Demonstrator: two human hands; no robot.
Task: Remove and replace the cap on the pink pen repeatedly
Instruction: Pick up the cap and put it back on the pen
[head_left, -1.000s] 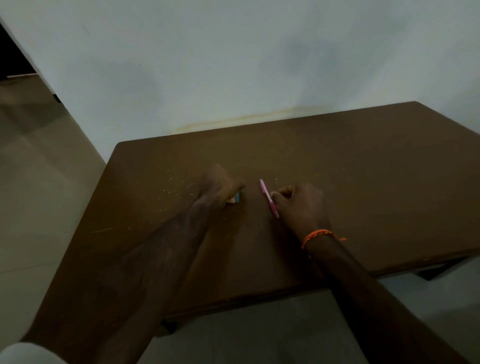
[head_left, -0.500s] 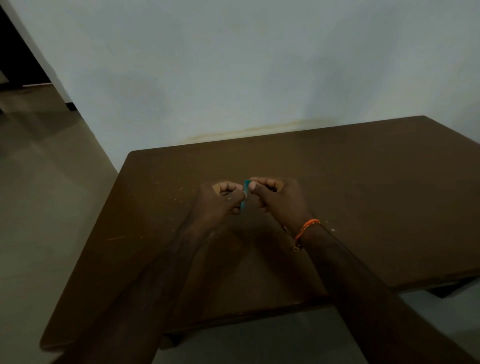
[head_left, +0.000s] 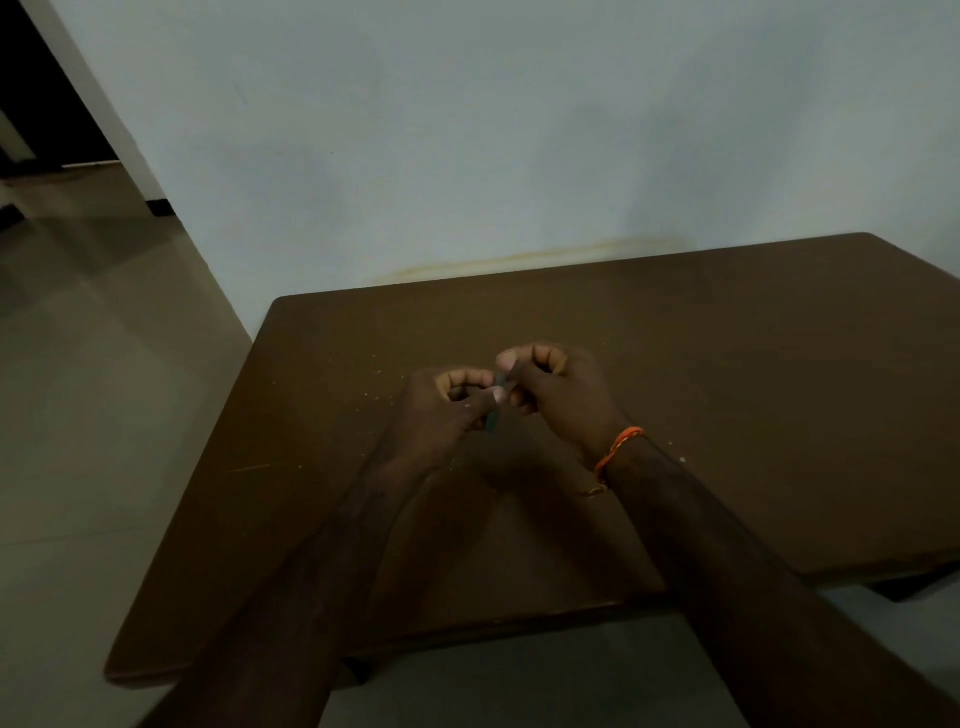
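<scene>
Both of my hands meet above the middle of the brown table (head_left: 753, 374). My left hand (head_left: 441, 415) pinches a small teal cap (head_left: 494, 422), of which only a thin dark-teal strip shows between the two hands. My right hand (head_left: 563, 397) is curled into a fist right against it, fingertips touching the top of the cap. The pink pen is hidden inside that fist, so no pink shows. I cannot tell whether the cap sits on the pen or just next to its tip.
An orange thread band (head_left: 618, 452) circles my right wrist. Pale crumbs (head_left: 375, 396) dot the tabletop left of my hands. A white wall (head_left: 519, 156) rises behind the table, and tiled floor (head_left: 104, 389) lies to the left.
One second ago my left hand lay on the teal cap on the table and my right held the pink pen apart. The hands have come together and lifted slightly, hiding the pen.
</scene>
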